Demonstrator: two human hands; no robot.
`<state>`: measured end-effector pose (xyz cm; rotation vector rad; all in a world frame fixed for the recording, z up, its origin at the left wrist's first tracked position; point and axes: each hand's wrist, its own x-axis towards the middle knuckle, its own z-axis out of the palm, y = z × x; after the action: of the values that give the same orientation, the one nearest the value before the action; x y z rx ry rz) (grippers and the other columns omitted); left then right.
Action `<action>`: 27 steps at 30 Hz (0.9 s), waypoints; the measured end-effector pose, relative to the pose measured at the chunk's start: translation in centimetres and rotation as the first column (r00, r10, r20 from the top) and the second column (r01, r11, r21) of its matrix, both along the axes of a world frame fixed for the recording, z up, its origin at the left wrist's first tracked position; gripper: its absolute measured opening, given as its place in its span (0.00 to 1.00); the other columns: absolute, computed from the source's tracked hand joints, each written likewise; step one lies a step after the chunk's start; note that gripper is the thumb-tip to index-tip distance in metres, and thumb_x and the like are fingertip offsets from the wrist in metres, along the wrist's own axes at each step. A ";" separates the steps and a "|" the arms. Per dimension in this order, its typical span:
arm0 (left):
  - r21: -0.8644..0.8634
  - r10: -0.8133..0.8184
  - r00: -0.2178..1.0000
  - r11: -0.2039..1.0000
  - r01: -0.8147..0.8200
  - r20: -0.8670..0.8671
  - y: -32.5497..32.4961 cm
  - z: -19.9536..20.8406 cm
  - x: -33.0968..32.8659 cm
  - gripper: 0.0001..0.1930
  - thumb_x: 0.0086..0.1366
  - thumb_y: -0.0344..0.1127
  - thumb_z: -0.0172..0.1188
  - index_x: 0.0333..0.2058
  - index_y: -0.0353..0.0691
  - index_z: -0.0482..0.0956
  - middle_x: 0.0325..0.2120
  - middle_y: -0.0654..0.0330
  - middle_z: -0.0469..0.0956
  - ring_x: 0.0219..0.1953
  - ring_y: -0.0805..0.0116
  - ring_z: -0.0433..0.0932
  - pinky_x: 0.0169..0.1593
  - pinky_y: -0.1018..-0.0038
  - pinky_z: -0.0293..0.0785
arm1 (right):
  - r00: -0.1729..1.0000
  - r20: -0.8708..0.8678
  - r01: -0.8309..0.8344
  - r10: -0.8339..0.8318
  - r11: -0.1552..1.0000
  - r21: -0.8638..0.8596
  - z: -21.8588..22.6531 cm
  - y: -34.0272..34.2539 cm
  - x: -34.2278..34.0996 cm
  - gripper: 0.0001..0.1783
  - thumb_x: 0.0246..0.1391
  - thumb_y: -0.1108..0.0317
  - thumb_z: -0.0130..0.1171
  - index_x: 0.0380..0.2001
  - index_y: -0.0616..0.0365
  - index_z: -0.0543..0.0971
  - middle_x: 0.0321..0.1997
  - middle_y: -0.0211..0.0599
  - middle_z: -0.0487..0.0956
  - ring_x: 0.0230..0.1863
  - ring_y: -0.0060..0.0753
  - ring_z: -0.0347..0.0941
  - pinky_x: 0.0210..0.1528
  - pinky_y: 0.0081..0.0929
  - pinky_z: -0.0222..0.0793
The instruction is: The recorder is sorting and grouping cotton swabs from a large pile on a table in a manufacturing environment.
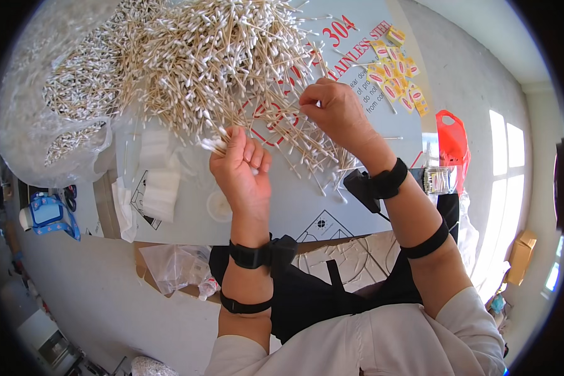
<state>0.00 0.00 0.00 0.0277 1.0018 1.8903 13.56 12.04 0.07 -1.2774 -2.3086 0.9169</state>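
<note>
My left hand (243,169) is closed around a small bundle of cotton swabs (215,144), their white tips poking out past the thumb. My right hand (339,114) is held to the right of it, thumb and fingers pinched together. A small white spot shows at that pinch, but I cannot make out what it is. Beyond both hands rises a large heap of loose cotton swabs (216,56) with wooden sticks and white tips. More loose swabs (313,147) lie scattered between and below my hands on the grey sheet-covered table (276,216).
A clear plastic bag (19,135) full of swabs stands at the left. White packets (160,194) lie near my left forearm. Small yellow packets (391,72) are spread at the far right, with a red bag (452,144) by the edge. A blue bottle holder (49,212) sits far left.
</note>
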 end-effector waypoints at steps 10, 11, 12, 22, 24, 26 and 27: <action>-0.058 -0.059 0.995 0.997 0.054 -0.086 0.0 0.2 0.3 0.04 0.63 0.31 0.55 0.31 0.38 0.72 0.12 0.71 0.58 0.13 0.80 0.56 0.16 0.80 0.55 | 0.995 -0.080 0.067 -0.058 0.992 0.110 0.1 0.0 0.1 0.03 0.42 0.73 0.57 0.23 0.61 0.76 0.21 0.38 0.73 0.24 0.32 0.71 0.28 0.27 0.66; -0.050 -0.064 0.995 0.997 0.060 -0.083 0.0 0.1 0.3 0.05 0.62 0.32 0.57 0.32 0.36 0.72 0.12 0.71 0.58 0.13 0.81 0.56 0.16 0.80 0.55 | 0.987 -0.115 0.121 -0.116 0.992 0.037 0.5 0.0 0.8 0.04 0.42 0.73 0.58 0.23 0.62 0.76 0.20 0.37 0.73 0.21 0.29 0.69 0.27 0.26 0.65; -0.051 -0.064 0.995 0.997 0.060 -0.081 -0.1 0.0 0.3 0.05 0.62 0.32 0.57 0.32 0.36 0.72 0.12 0.71 0.58 0.13 0.81 0.56 0.16 0.80 0.55 | 0.967 -0.195 0.167 -0.165 0.986 -0.008 0.9 -0.4 1.2 0.06 0.45 0.73 0.59 0.23 0.65 0.74 0.17 0.33 0.71 0.20 0.20 0.63 0.25 0.21 0.62; 0.033 -0.149 0.975 0.987 0.157 -0.164 0.3 -1.7 2.8 0.10 0.65 0.35 0.54 0.32 0.33 0.75 0.24 0.60 0.76 0.25 0.71 0.73 0.31 0.76 0.70 | 0.952 -0.306 0.052 0.021 0.972 0.229 0.3 -9.2 -0.4 0.07 0.43 0.77 0.61 0.29 0.63 0.75 0.28 0.41 0.75 0.26 0.43 0.73 0.28 0.30 0.69; 0.053 -0.117 0.964 0.990 0.134 -0.240 0.1 -1.4 2.5 0.10 0.65 0.37 0.55 0.31 0.34 0.75 0.24 0.60 0.76 0.24 0.71 0.72 0.32 0.75 0.71 | 0.946 -0.321 0.037 0.051 0.964 0.262 0.5 -10.5 0.4 0.09 0.42 0.77 0.61 0.30 0.62 0.75 0.31 0.41 0.75 0.28 0.45 0.73 0.30 0.31 0.70; -0.027 -0.046 0.980 0.999 0.042 -0.193 0.0 -0.4 1.8 0.10 0.65 0.37 0.54 0.29 0.36 0.73 0.20 0.61 0.74 0.21 0.72 0.69 0.30 0.72 0.69 | 0.957 -0.259 -0.048 0.128 0.955 0.294 1.0 -11.9 1.8 0.13 0.38 0.79 0.61 0.32 0.61 0.75 0.35 0.39 0.74 0.34 0.46 0.72 0.35 0.33 0.71; -0.022 -0.046 0.980 0.999 0.043 -0.195 -0.3 -0.3 1.1 0.10 0.65 0.37 0.54 0.29 0.36 0.73 0.20 0.61 0.74 0.21 0.72 0.69 0.30 0.72 0.69 | 0.957 -0.260 -0.047 0.129 0.953 0.298 1.0 -12.5 2.8 0.13 0.38 0.79 0.61 0.32 0.61 0.75 0.35 0.39 0.74 0.34 0.46 0.72 0.35 0.33 0.71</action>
<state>1.11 -0.26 -0.26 0.2271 1.1408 1.8636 16.33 -0.44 1.06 -0.8707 -2.1918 0.6993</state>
